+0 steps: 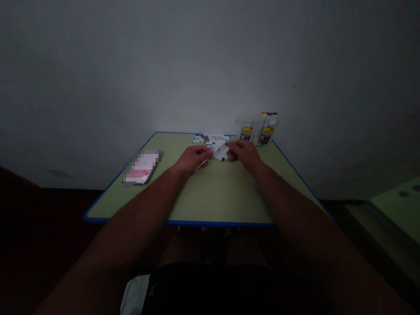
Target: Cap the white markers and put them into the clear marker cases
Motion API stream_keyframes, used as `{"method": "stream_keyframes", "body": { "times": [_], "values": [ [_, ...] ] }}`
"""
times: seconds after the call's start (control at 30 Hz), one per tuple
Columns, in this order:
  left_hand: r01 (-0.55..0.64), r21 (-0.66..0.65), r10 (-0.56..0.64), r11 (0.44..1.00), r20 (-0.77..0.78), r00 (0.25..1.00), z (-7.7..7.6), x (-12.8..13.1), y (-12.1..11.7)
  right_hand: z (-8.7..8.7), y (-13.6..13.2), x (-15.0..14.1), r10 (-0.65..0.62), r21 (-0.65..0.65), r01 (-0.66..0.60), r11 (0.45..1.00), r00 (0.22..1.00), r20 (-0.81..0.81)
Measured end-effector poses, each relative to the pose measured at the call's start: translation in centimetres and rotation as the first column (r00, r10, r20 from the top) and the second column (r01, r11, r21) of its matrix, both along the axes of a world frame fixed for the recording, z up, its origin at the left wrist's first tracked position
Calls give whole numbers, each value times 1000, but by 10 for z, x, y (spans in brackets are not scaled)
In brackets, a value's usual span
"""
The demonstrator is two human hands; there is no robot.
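Note:
A white marker [219,146] slants up to the right between my two hands over the table. My left hand [195,157] is closed around its lower part. A thin white length [201,165] also shows below the left fingers; whether it belongs to the same marker I cannot tell. My right hand [244,153] pinches at the marker's upper end, with thumb and forefinger together and the other fingers curled. Just behind the hands lies a loose pile of white markers [215,137], some with coloured ends, partly hidden by the hands.
Two clear plastic cases with yellow and dark labels stand at the back right; the right case [267,129] holds markers with coloured tops, beside the left case [246,131]. A phone [142,167] lies at the table's left. The pale green table [216,197] has a blue edge and meets the wall.

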State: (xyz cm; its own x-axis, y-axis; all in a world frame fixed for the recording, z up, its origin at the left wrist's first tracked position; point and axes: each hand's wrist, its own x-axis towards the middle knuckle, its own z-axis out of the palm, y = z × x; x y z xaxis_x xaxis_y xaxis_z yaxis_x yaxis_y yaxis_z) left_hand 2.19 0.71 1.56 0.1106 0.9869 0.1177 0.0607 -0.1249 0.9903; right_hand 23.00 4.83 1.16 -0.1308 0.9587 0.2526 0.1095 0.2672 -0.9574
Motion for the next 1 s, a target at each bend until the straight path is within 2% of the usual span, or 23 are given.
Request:
{"method": "stream_keyframes", "body": {
  "times": [0.53, 0.67, 0.8, 1.0],
  "values": [
    [11, 18, -9, 1000, -102, 995, -3, -1, 3, 2, -1, -1, 32, -49, -36, 998, 997, -76],
    [3, 62, 2, 998, -76, 997, -6, -3, 7, 5, -2, 0, -2, -104, -10, 995, 993, -119],
    [-59, 79, 64, 995, -67, 996, -9, -6, 11, 9, 0, 4, -67, -158, 40, 987, 983, -172],
    [-151, 48, 150, 987, 18, 988, -8, -6, 14, 11, 5, 11, -152, -209, 104, 972, 961, -230]
  ]
}}
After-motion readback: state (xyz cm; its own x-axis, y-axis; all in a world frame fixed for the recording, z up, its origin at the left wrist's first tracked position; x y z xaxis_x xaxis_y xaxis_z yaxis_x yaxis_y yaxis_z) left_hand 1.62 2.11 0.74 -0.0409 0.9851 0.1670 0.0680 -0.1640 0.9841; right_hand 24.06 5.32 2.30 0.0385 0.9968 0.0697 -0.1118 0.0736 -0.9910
